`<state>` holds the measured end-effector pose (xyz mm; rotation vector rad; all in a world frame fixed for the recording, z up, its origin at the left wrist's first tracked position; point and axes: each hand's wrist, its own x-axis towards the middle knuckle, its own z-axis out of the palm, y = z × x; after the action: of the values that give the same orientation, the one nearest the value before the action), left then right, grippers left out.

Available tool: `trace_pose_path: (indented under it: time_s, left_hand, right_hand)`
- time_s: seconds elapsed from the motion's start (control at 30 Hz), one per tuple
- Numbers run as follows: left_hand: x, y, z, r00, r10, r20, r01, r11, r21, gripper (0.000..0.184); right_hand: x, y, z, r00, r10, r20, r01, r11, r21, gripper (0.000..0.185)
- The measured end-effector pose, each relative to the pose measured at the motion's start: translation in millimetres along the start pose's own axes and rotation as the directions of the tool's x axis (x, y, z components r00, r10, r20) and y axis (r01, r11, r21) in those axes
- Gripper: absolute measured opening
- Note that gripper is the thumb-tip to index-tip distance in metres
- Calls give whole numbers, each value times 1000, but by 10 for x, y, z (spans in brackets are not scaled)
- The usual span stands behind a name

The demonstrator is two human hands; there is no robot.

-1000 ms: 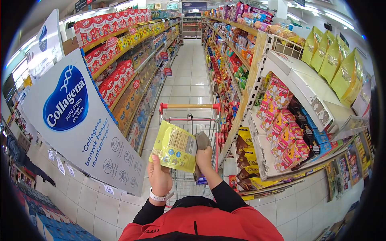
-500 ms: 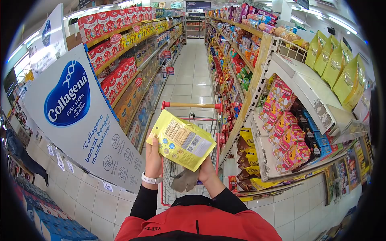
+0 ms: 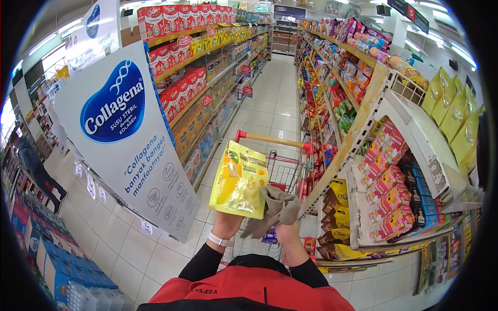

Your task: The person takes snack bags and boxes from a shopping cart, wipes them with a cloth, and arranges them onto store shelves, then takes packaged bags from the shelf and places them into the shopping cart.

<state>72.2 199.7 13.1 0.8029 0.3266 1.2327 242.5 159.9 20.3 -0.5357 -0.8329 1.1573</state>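
Note:
A yellow pouch (image 3: 237, 179) with a mango picture on its front stands upright in front of me. My left hand (image 3: 227, 225) is closed on its lower edge; the fingers are hidden behind the pouch. A crumpled grey-brown cloth (image 3: 280, 207) is bunched up in my right hand (image 3: 288, 233). The cloth lies against the pouch's lower right side, and part of it hangs down between my wrists. Just beyond my hands is a wire shopping cart (image 3: 285, 171) with a wooden handle (image 3: 272, 140).
An aisle (image 3: 272, 96) runs ahead between stocked shelves. On my left stands a large Collagena sign (image 3: 116, 124). A right-hand end shelf holds pink packs (image 3: 391, 205), with similar yellow pouches (image 3: 456, 114) on top. A person (image 3: 33, 168) stands at far left.
The pouch has turned from its printed back to its mango front and is more upright. My right hand has moved off the pouch's lower corner and lifted the cloth beside it. The view has shifted left.

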Motion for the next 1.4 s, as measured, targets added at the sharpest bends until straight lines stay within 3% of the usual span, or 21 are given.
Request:
trace_pose_path:
  time_s: [0.07,0.13,0.17,0.2,0.27,0.3,0.4,0.43,0.47,0.53,0.57,0.6,0.67,0.8,0.93,0.97,1.0,1.07,1.1,1.23,1.4]
  left_hand:
    - [-21,52,-92,988,109,111,-62,930,-363,100]
    - [-32,98,-175,995,82,53,-57,925,-376,109]
    - [-35,134,-191,999,28,32,-11,897,-443,108]
    - [-45,147,-202,1000,-26,15,30,861,-508,107]
    - [-48,106,-258,996,-86,-27,62,874,-481,103]
    - [-52,87,-278,987,-143,-67,98,887,-452,98]
    - [-115,14,-265,982,-189,21,177,868,-464,90]
    - [-129,-22,-253,980,-195,26,185,865,-467,90]
    - [-138,-61,-236,977,-208,39,203,865,-460,87]
    - [-149,-107,-177,973,-225,58,227,862,-453,84]
    - [-171,-97,-119,977,-211,-14,193,918,-346,80]
    - [-184,-98,-87,979,-185,-84,162,960,-230,76]
    - [-214,-162,-164,981,-176,-88,134,925,-356,73]
    - [-279,-61,-258,973,-231,18,224,919,-324,74]
    - [-336,-149,-347,962,-266,68,274,908,-319,78]
    - [-353,-59,-216,967,-246,73,256,933,-252,80]
    - [-362,-10,-145,971,-226,79,237,954,-183,81]
    - [-389,-3,-174,967,-246,65,253,953,-166,84]
    - [-416,4,-207,958,-274,86,285,947,-148,85]
    - [-493,-52,-356,937,-328,119,343,928,-145,85]
    - [-543,-27,-364,933,-344,102,358,911,-202,84]
  right_hand:
    - [21,-125,3,1000,-14,4,14,997,-78,40]
    - [40,-135,-216,981,-175,77,191,848,-494,45]
    - [68,-233,-197,975,-201,95,221,820,-529,50]
    - [69,-314,-157,976,-196,92,215,819,-532,50]
    - [63,-435,-95,999,-38,-35,34,994,-100,48]
    - [63,-471,-117,996,72,-52,-73,997,-26,50]
    - [60,-352,-207,958,285,-22,-286,954,-88,50]
    - [78,-374,-203,977,97,192,-78,991,-105,46]
    - [79,-416,18,971,84,226,-13,954,-299,50]
    - [118,-305,297,920,170,352,118,738,-665,68]
    - [74,-222,447,838,-46,543,501,458,-734,76]
    - [37,-180,538,840,-49,541,501,454,-737,76]
    - [-7,-128,646,816,111,568,553,140,-822,77]
    - [181,-85,500,828,51,559,560,-9,-829,73]
    - [386,-103,275,886,-20,463,463,25,-886,68]
    - [411,-99,199,892,-71,447,437,-122,-891,64]
    - [458,-98,140,892,-72,446,436,-123,-892,64]
    - [573,-78,10,972,-112,205,233,551,-802,54]
    - [613,-54,-102,946,-179,270,319,375,-870,47]
    - [710,0,-262,969,-183,164,225,394,-891,42]
    - [853,303,-688,926,-321,201,336,453,-826,41]
